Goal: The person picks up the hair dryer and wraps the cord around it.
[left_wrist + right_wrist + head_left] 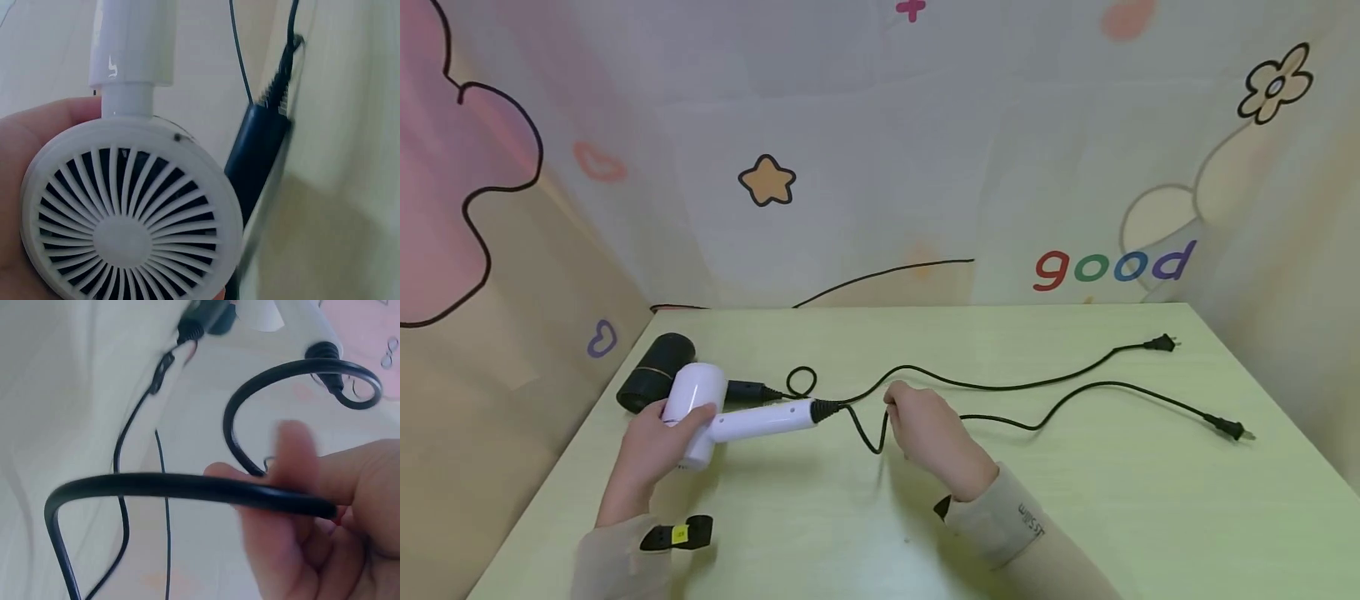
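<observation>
My left hand (651, 450) grips the head of a white hair dryer (698, 387), holding it above the table's left side. Its handle points right, and a black cord (868, 448) runs from its end. In the left wrist view the round slatted grille (122, 240) faces the camera. My right hand (934, 433) holds that cord between curled fingers a short way from the handle. In the right wrist view a bend of the cord (156, 484) passes across the fingers. Behind the white dryer lies a black hair dryer (658, 367), its handle partly hidden.
The black dryer's cord (1000, 388) loops once near its handle and stretches right to a plug (1163, 342). A second plug (1231, 429) ends the white dryer's cord, nearer the right edge. A printed curtain (865, 167) hangs behind the pale table (820, 533).
</observation>
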Tool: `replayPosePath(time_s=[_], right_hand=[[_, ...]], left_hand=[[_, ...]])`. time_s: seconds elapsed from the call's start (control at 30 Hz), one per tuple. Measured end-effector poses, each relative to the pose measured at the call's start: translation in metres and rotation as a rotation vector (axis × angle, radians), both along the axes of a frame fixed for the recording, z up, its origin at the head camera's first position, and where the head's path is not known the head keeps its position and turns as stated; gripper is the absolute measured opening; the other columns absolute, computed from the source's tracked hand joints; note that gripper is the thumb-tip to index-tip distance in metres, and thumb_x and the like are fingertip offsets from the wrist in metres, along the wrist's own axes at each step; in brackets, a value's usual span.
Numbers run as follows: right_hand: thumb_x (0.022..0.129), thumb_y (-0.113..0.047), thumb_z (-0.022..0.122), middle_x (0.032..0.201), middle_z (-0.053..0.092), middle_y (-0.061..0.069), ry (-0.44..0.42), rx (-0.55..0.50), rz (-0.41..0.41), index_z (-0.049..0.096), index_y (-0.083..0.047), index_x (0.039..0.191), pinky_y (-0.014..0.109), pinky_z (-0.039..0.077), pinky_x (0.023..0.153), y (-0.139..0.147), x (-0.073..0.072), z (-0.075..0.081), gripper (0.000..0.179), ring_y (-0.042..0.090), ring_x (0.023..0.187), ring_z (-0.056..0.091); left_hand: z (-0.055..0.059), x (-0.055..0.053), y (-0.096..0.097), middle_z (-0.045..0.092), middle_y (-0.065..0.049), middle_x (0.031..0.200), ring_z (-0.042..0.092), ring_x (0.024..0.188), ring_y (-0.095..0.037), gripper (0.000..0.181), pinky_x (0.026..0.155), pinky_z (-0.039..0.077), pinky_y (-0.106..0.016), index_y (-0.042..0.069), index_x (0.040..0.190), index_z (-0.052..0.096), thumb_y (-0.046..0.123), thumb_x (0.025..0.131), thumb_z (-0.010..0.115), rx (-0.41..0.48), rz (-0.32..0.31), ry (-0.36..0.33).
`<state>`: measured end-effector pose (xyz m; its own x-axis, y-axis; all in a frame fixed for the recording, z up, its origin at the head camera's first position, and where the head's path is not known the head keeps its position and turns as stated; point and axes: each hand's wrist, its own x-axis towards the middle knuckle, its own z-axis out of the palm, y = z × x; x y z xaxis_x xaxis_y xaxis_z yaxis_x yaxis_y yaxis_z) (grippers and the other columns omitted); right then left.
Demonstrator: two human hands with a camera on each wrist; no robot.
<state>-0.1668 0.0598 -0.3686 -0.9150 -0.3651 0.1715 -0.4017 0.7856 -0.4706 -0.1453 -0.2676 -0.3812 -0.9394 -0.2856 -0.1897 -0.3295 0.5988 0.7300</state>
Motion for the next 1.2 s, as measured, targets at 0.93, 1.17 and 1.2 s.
replayPosePath(time_s=[0.93, 1.17, 1.2], right_hand=[[0.096, -0.031, 0.055, 0.055, 0.036, -0.003, -0.503, -0.673, 0.013, 0.058, -0.003, 0.095, 0.022, 0.027, 0.043, 0.057, -0.026, -0.002, 0.028, 0.01, 0.043, 0.029], [0.09, -0.042, 0.06, 0.045, 0.028, -0.005, -0.647, -0.638, 0.126, 0.053, -0.003, 0.072, 0.023, 0.018, 0.039, 0.06, -0.033, -0.007, 0.043, 0.01, 0.04, 0.021], [0.089, -0.042, 0.061, 0.044, 0.028, -0.005, -0.655, -0.627, 0.126, 0.054, -0.003, 0.07, 0.023, 0.018, 0.039, 0.06, -0.034, -0.007, 0.044, 0.01, 0.039, 0.021]], left_hand=[[0.003, -0.076, 0.169, 0.041, -0.018, 0.133, 0.052, 0.113, -0.032, 0.082, 0.092, 0.048, -0.045, 0.003, 0.142, 0.023, 0.045, 0.084, 0.064, 0.623, 0.127, 0.213], [0.011, -0.075, 0.183, 0.043, -0.015, 0.131, 0.053, 0.112, -0.031, 0.079, 0.091, 0.049, -0.045, 0.004, 0.141, 0.027, 0.046, 0.084, 0.064, 0.63, 0.054, 0.207], [0.013, -0.074, 0.184, 0.044, -0.016, 0.131, 0.053, 0.112, -0.031, 0.078, 0.091, 0.049, -0.046, 0.004, 0.141, 0.028, 0.046, 0.085, 0.063, 0.632, 0.041, 0.213]])
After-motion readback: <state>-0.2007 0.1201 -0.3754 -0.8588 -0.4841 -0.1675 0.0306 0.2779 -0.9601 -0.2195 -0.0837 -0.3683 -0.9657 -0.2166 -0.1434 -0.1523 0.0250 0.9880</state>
